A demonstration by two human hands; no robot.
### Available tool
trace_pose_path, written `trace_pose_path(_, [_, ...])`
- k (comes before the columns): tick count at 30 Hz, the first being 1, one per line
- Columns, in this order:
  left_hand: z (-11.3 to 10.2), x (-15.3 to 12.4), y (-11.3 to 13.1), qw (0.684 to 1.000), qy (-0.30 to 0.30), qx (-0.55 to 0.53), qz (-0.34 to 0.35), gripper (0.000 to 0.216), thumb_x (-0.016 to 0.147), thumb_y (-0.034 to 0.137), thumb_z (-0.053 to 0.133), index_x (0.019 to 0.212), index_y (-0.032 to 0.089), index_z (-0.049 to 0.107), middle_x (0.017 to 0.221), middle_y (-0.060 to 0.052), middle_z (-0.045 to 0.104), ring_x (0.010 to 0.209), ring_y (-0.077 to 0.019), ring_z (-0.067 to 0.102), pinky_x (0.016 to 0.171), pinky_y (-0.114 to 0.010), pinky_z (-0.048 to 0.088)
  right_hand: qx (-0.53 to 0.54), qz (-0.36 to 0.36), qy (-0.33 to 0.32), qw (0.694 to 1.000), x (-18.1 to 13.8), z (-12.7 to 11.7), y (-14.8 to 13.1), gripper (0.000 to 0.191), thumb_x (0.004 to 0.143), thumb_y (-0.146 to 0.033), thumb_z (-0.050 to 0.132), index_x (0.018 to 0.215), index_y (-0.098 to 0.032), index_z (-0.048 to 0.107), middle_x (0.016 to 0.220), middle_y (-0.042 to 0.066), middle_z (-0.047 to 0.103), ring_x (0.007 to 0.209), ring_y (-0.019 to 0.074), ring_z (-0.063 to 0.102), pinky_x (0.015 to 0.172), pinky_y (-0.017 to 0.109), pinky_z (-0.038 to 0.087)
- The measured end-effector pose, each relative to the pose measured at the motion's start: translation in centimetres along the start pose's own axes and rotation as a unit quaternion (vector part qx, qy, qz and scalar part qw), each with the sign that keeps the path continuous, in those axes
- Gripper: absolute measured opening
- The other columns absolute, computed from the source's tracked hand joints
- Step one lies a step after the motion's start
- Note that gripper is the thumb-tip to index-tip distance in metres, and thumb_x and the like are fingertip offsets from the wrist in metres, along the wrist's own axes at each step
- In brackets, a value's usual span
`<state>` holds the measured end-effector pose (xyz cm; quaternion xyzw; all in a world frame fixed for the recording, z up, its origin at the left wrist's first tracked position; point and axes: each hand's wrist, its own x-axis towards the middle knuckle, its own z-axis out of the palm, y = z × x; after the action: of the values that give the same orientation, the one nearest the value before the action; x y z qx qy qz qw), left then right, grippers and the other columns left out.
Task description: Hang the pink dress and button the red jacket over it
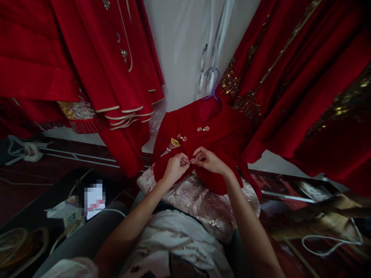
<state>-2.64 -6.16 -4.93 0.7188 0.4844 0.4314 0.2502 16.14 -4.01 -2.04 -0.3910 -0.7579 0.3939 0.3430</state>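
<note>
Shirt (185, 235) nearest the camera; just beyond, brocade (199, 200) beneath red jacket (224, 135), with hanger (213, 92) at neck. Left hand (176, 168) and right hand (211, 161) nearly closed, with fingertips pinched on clasp (191, 161) at jacket front, near gold ornament (175, 143), over brocade.

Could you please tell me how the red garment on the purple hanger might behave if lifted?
The red garment would probably sag: its cloth drapes over the pale patterned fabric. Its fan ornament would likely swing, given its bead strands.
</note>
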Motion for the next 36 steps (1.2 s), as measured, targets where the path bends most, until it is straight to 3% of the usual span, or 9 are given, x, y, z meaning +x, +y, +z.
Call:
trace_pose_path(9, [0.4,0.4,-0.6,0.981,0.017,-0.161,-0.108,0.012,0.065,0.011,0.07,0.076,0.013,0.067,0.073,-0.005,0.071,0.067,-0.0131,0.067,0.071,-0.026,0.055,-0.07,-0.012,0.043,0.997,0.2,1.0,-0.3,0.02,0.079,-0.025,0.061,0.096,-0.019,0.051,0.075,-0.001,0.061,0.067,0.0128,0.061,0.064,0.026,0.048])
trace_pose_path(14, [0.7,0.4,-1.3,0.963,0.032,-0.234,-0.133,0.016,0.061,0.018,0.077,0.074,0.013,0.069,0.072,-0.006,0.072,0.065,-0.0134,0.066,0.068,-0.025,0.053,-0.085,-0.015,0.045,0.995,0.3,1.1,0.0,0.021,0.079,-0.024,0.061,0.097,-0.02,0.052,0.075,-0.001,0.061,0.067,0.0124,0.06,0.064,0.025,0.048])
trace_pose_path(27, [1.1,0.2,-1.2,0.975,0.04,-0.178,-0.128,0.013,0.065,0.009,0.072,0.078,0.012,0.071,0.076,-0.006,0.073,0.068,-0.0134,0.069,0.072,-0.027,0.057,-0.115,-0.02,0.043,0.992,0.3,1.3,-0.2,0.021,0.082,-0.027,0.059,0.101,-0.021,0.051,0.075,0.0,0.062,0.069,0.0136,0.061,0.065,0.026,0.047])
trace_pose_path(36, [0.9,0.1,-1.2,0.983,0.019,-0.157,-0.097,0.009,0.07,0.017,0.071,0.078,0.014,0.071,0.079,-0.007,0.074,0.071,-0.0149,0.071,0.074,-0.027,0.057,-0.116,-0.024,0.032,0.992,0.4,1.2,0.0,0.022,0.082,-0.023,0.058,0.102,-0.021,0.051,0.076,-0.001,0.061,0.069,0.0131,0.061,0.065,0.025,0.047])
